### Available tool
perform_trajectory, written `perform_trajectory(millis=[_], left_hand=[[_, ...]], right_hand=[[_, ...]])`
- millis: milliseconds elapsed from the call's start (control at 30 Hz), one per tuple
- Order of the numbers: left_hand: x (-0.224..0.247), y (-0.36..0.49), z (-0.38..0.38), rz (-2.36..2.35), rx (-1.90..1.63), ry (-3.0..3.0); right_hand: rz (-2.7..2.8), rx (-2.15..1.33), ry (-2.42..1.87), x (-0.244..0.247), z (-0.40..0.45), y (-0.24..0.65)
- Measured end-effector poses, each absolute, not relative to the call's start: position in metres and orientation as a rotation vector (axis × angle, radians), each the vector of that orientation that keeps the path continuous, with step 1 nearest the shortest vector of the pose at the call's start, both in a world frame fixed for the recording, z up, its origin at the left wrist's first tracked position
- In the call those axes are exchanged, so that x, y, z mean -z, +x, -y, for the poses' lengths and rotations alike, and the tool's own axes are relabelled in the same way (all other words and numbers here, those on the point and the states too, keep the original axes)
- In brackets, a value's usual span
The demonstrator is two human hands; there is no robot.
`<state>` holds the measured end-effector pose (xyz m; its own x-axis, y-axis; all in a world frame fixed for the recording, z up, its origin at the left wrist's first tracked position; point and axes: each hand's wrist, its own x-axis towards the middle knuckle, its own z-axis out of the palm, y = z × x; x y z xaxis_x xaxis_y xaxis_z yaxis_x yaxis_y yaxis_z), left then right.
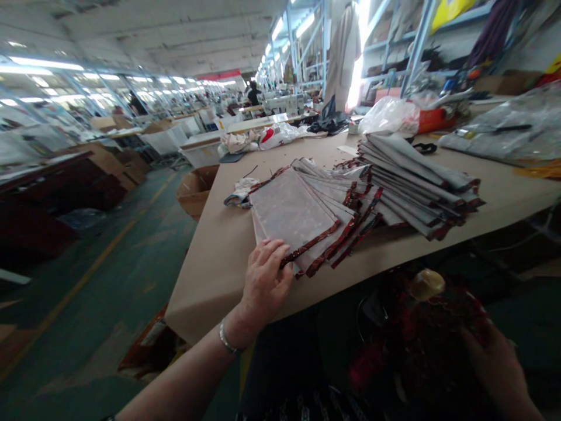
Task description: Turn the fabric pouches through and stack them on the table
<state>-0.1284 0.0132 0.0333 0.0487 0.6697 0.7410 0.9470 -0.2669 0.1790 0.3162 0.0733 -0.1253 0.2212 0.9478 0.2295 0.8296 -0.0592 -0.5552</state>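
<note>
My left hand (266,280), with a metal bracelet at the wrist, rests on the near left corner of a pile of grey fabric pieces (291,207) edged in dark red. Its fingers lie close together on the top piece, the thumb at the edge. A second fanned stack of grey pieces (407,175) lies to the right on the table. My right hand (493,356) is low at the right, below the table edge, in shadow. It is against a dark red patterned bundle (438,333); its fingertips are hard to make out.
The brown-covered table (210,263) has its left edge beside a cardboard box (197,190). Clear plastic bags (390,116) lie at the back, and a white and blue cloth item (241,192) lies left of the pile. Blue shelving posts stand behind.
</note>
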Motion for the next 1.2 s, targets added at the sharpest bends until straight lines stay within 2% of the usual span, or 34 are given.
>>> perform_trajectory(millis=[67, 133, 300, 367, 433, 533, 667, 900, 1033, 1100, 1200], left_hand=[[-0.035, -0.127, -0.018, 1.621, 1.076, -1.983], [-0.038, -0.127, -0.022, 1.606, 1.08, -2.0], [-0.059, -0.118, -0.027, 1.476, 1.204, -1.952], [-0.071, -0.107, -0.025, 1.394, 1.263, -1.955], [-0.082, -0.095, -0.02, 1.326, 1.275, -2.011], [-0.093, -0.08, -0.008, 1.259, 1.258, -2.14], [-0.088, -0.077, 0.003, 1.241, 1.248, -2.186], [-0.05, -0.072, -0.001, 1.538, 1.432, -2.153], [-0.044, -0.044, 0.017, 1.272, 1.582, -2.251], [-0.046, -0.028, 0.023, 1.13, 1.54, -2.265], [-0.049, -0.013, 0.02, 1.211, 1.359, -2.245]], right_hand=[[1.535, -0.383, -1.962, 0.106, -0.074, 0.307], [1.5, -0.362, -1.847, 0.067, -0.07, 0.284], [1.915, 0.017, -0.895, -0.054, -0.048, 0.186], [2.095, 0.106, -0.664, -0.085, -0.047, 0.142], [2.234, 0.158, -0.618, -0.1, -0.055, 0.105], [2.352, 0.179, -0.698, -0.103, -0.08, 0.073], [2.32, 0.146, -0.962, -0.094, -0.104, 0.09], [1.928, 0.16, -0.939, -0.074, -0.058, 0.175], [2.012, 0.233, -1.027, -0.067, -0.048, 0.178], [2.02, 0.234, -1.059, -0.068, -0.05, 0.172], [2.021, 0.207, -1.051, -0.069, -0.05, 0.167]])
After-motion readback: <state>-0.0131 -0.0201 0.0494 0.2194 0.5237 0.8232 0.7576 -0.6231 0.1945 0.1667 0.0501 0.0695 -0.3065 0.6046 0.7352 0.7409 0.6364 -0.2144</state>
